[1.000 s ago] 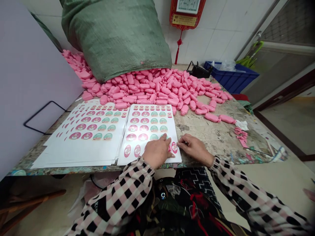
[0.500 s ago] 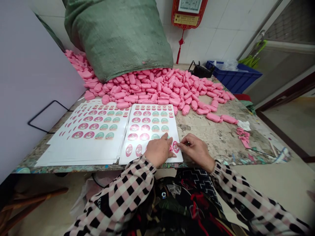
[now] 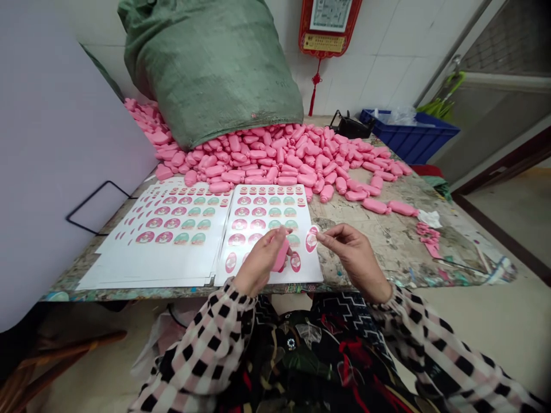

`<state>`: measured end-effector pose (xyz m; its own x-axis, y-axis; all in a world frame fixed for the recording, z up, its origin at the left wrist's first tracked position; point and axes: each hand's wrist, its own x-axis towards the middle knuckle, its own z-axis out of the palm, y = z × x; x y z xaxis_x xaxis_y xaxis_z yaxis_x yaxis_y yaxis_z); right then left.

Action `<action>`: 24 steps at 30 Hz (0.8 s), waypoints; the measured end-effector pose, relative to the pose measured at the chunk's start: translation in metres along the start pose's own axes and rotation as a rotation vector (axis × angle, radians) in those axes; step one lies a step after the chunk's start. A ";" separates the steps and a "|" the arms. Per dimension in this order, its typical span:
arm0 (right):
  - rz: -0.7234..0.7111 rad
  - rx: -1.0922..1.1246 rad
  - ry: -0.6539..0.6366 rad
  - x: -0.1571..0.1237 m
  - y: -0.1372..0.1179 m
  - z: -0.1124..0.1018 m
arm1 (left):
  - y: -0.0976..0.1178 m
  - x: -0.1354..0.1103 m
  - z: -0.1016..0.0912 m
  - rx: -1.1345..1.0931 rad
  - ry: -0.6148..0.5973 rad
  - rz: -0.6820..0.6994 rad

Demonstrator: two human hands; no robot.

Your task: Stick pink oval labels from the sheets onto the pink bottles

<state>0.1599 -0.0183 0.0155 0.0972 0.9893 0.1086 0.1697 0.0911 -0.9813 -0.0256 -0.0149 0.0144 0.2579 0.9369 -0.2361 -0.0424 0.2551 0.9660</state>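
My left hand [image 3: 263, 259] is closed around a small pink plastic bottle [image 3: 281, 257], mostly hidden by the fingers, above a sticker sheet [image 3: 267, 275]. Between the thumb and forefinger of my right hand [image 3: 353, 252] is an oval pink-and-white sticker [image 3: 311, 238], lifted clear of the sheet's right edge. The sheet carries rows of pink and green labels, with oval stickers along its near edge. Part of it is covered by my left hand.
A heap of pink bottles [image 3: 258, 155] spills from a green sack [image 3: 215, 74] across the table's back. More sticker sheets [image 3: 150, 264] lie at left beside a pale panel [image 3: 73, 172]. A blue crate [image 3: 413, 140] stands at back right, near crumpled white tissue [image 3: 429, 218].
My right hand has peeled the oval sticker off the sheet and raised it. My left hand has lifted and turned, bringing the pink bottle into view.
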 end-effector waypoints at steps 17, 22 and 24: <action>-0.024 0.000 -0.173 -0.007 -0.013 0.032 | 0.003 -0.001 0.011 -0.628 -0.094 -0.147; -0.032 -0.037 -0.192 -0.008 -0.008 0.032 | 0.002 0.000 0.013 -0.635 -0.118 -0.120; -0.028 -0.025 -0.199 -0.008 -0.007 0.032 | 0.001 0.001 0.014 -0.636 -0.121 -0.121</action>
<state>0.1262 -0.0232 0.0162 -0.1034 0.9897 0.0995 0.1939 0.1182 -0.9739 -0.0123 -0.0172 0.0171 0.4019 0.8687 -0.2897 -0.5588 0.4833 0.6739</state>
